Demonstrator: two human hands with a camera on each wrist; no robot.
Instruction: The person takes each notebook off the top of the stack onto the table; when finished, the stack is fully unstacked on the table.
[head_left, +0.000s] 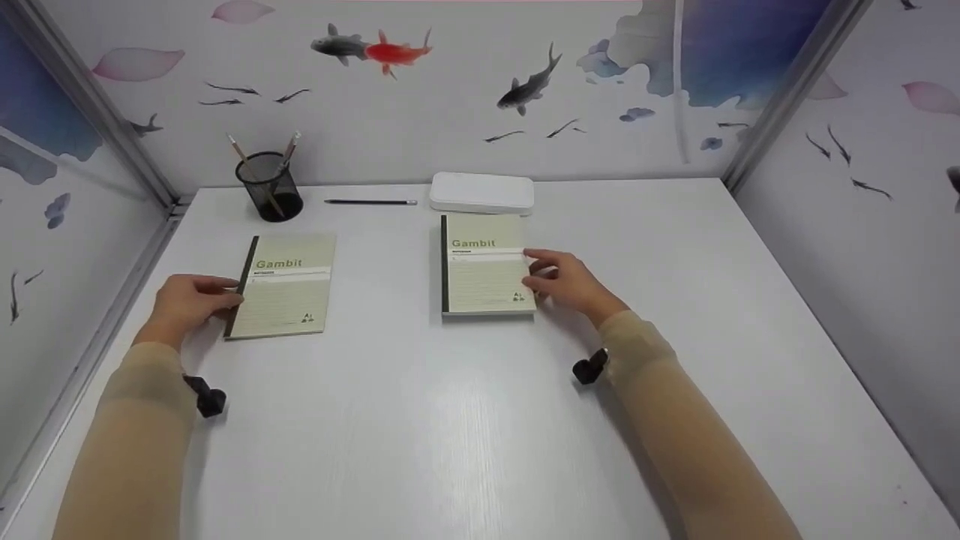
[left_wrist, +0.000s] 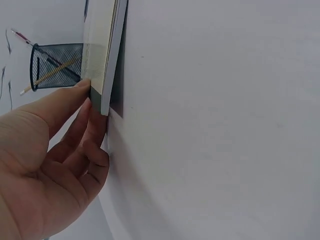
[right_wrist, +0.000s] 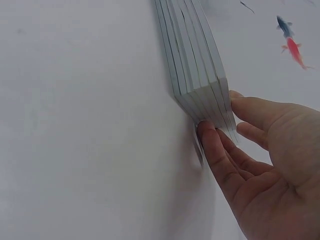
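Observation:
In the head view, a pale green notebook (head_left: 289,292) with a dark spine and "Gambit" on its cover lies at the left. My left hand (head_left: 191,302) pinches it at the spine edge, thumb on the cover and fingers underneath; the left wrist view shows this notebook (left_wrist: 100,60) tilted slightly off the table. Nearer the middle is a stack of several matching notebooks (head_left: 487,274). At the right edge of that stack, my right hand (head_left: 570,283) grips near a corner. The right wrist view shows the layered page edges of the stack (right_wrist: 192,55), with fingertips against its side.
Behind the stack sits a white case (head_left: 481,193) by the back wall. A dark pencil (head_left: 371,202) lies left of it. A black mesh pen cup (head_left: 270,196) with pencils stands at the back left. Printed walls enclose the white table (head_left: 420,435) at the back and sides.

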